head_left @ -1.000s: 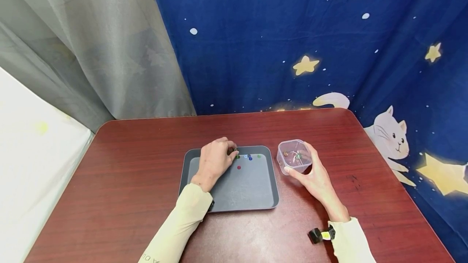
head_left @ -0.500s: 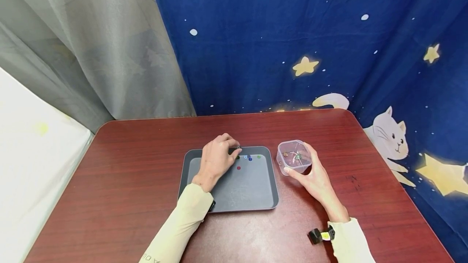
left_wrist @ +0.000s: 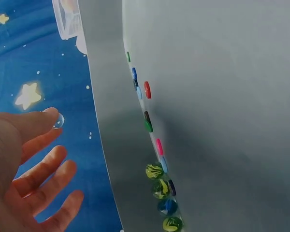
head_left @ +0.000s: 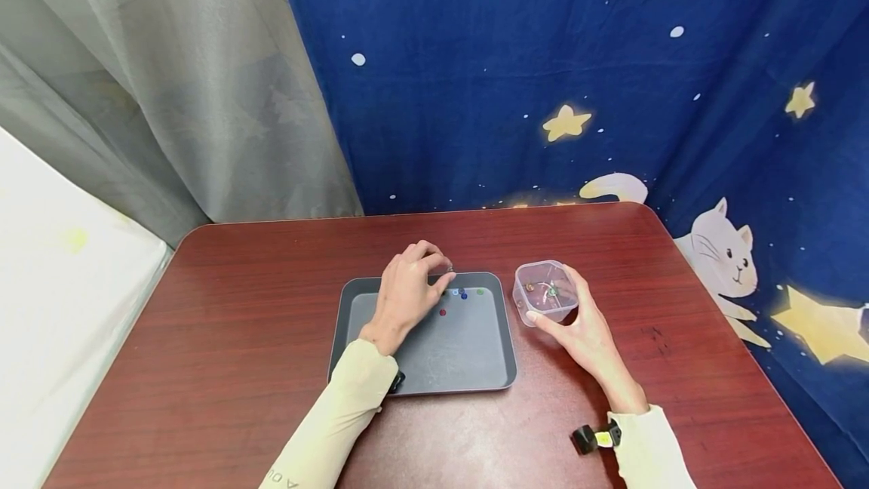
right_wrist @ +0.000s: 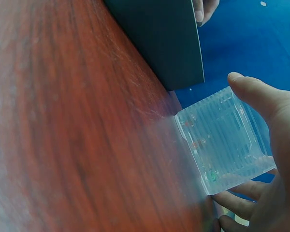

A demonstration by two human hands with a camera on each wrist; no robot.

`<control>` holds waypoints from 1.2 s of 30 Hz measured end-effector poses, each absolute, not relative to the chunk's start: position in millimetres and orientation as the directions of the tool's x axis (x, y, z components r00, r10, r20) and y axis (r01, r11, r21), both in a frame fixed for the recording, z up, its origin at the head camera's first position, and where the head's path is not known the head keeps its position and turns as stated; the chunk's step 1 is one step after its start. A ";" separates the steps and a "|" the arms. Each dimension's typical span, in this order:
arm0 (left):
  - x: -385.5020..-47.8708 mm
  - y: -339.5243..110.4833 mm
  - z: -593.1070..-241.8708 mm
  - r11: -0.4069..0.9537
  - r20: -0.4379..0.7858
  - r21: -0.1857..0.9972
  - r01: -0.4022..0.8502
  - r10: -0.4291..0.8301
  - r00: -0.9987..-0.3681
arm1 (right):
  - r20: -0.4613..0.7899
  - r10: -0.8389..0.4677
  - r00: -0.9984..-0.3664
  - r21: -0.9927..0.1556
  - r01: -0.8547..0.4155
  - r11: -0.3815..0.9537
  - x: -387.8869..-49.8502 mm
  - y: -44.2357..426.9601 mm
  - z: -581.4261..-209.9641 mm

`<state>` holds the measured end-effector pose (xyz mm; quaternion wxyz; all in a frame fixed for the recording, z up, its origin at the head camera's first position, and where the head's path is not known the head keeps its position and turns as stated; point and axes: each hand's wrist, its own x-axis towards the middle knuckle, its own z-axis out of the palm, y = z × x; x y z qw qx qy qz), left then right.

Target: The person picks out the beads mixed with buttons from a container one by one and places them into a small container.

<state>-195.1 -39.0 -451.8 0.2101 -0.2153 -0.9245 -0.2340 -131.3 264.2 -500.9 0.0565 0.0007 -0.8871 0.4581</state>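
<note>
Thumb and forefinger of my left hand pinch a clear glass marble, held above the far rim of the grey tray. Along the tray's far wall, in the left wrist view, lie several swirled marbles and small coloured discs, among them a red disc slightly apart. To the right of the tray, my right hand grips a clear plastic container standing on the table, thumb on one side and fingers on the other. A few marbles, one of them green, show inside it.
The tray and container stand on a reddish-brown wooden table. Behind its far edge hang a blue star-patterned curtain and a grey curtain.
My left hand has risen from the tray's far side and moved a little right, carrying the clear marble. The right hand and the container stay in place.
</note>
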 end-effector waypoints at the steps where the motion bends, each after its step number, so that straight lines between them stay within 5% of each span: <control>1: -195.4 -38.4 -451.4 0.795 0.490 0.345 0.498 0.300 -0.819 | 0.100 0.051 -0.994 -0.813 -0.052 0.580 -131.7 264.2 -500.9; 36: -197.1 -22.0 -449.7 0.733 0.467 0.434 0.524 0.315 -0.826 | 0.087 0.055 -0.995 -0.827 -0.042 0.561 -132.5 263.7 -502.0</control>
